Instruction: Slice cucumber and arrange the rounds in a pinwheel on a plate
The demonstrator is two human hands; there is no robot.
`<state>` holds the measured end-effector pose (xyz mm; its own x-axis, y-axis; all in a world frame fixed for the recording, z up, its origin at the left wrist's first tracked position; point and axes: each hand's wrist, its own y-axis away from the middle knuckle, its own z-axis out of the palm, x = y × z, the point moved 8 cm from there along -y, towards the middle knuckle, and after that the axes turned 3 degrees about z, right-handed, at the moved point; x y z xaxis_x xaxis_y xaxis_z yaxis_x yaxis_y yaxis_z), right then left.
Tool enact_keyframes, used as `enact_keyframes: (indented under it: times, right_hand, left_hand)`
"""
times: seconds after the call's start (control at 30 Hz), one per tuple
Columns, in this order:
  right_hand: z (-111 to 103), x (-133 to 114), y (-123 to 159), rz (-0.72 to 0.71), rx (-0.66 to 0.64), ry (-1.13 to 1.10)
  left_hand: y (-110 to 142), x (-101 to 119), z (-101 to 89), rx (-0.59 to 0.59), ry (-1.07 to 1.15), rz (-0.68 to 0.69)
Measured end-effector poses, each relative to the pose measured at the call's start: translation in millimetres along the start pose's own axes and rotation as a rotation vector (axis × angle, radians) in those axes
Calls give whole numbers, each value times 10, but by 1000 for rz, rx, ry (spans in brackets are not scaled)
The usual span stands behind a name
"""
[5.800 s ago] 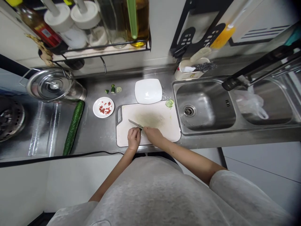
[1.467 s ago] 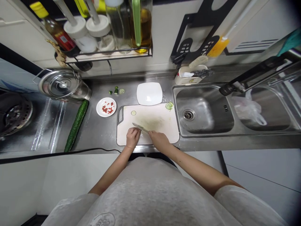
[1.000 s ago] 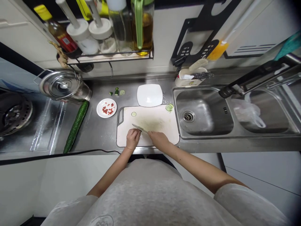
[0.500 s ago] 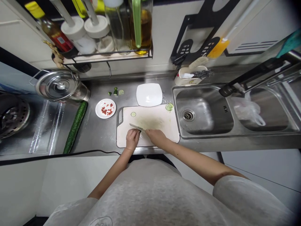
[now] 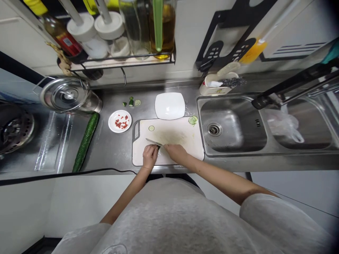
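Observation:
A white cutting board (image 5: 185, 141) lies on the steel counter in front of me. My right hand (image 5: 175, 152) is closed round the handle of a knife (image 5: 153, 142), whose blade points left across the board. My left hand (image 5: 150, 157) is curled on a small green cucumber piece right under the blade; most of that piece is hidden. One cucumber slice (image 5: 151, 128) lies at the board's far left, and a few slices (image 5: 192, 120) sit at its far right corner.
A white square plate (image 5: 170, 105) sits behind the board, a small dish of red bits (image 5: 119, 121) to its left. A whole cucumber (image 5: 85, 141) lies farther left near a lidded pot (image 5: 67, 96). Cucumber ends (image 5: 130, 102) lie by the wall. A double sink (image 5: 233, 123) is on the right.
Since 5.8 s ago a cucumber slice has appeared at the board's far left. Over the last second the hands and knife stay in nearly the same spot; only the camera shifts slightly.

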<state>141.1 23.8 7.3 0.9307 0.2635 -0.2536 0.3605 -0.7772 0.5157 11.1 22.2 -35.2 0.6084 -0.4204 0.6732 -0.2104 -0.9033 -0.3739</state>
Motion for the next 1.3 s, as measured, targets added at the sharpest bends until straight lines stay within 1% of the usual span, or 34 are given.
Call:
enact_keyframes:
  times: [0.17,0.37,0.5,0.67,0.77,0.83,0.93,1.0,1.03,1.07,1.1,1.17,1.2,1.3]
  right_hand:
    - [16,20,-61,-21,5,-6]
    - [92,30,-143,-29,-5,-27]
    - [69,29,-152,-18,8,-33]
    - [-5,86,-100,45,-40,-36]
    - [-57,203,-8,112,-12,-42]
    - [-82,301,82,155,29,-29]
    - [-111,418,232,184,103,17]
    - [-131,456,319,178,149,59]
    - [-142,463,354,169,169,82]
    - [-151,464,385,158,186,105]
    - [-162,458,410,143,202,127]
    - [-188,428,453,105,237,160]
    - [-202,408,472,87,256,173]
    - [-236,335,526,37,297,209]
  left_hand:
    - [-7,6,-8,-5,-10,-3]
    - [-18,20,-12,-10,-23,-6]
    - [-17,17,-13,-18,-14,-28]
    - [-37,43,-39,-10,-5,-72]
    - [-47,47,-64,1,31,-126]
    - [-48,31,-104,25,60,-184]
    - [-75,10,-264,139,53,-277]
    - [-157,62,-399,213,19,-279]
    - [-227,118,-449,225,1,-252]
    - [-313,189,-476,209,-16,-210]
    - [-410,266,-475,165,-32,-163]
    - [-594,411,-388,0,-59,-84]
    - [-665,460,-327,-89,-74,-70]
    - [-764,534,-106,-359,-93,-86]
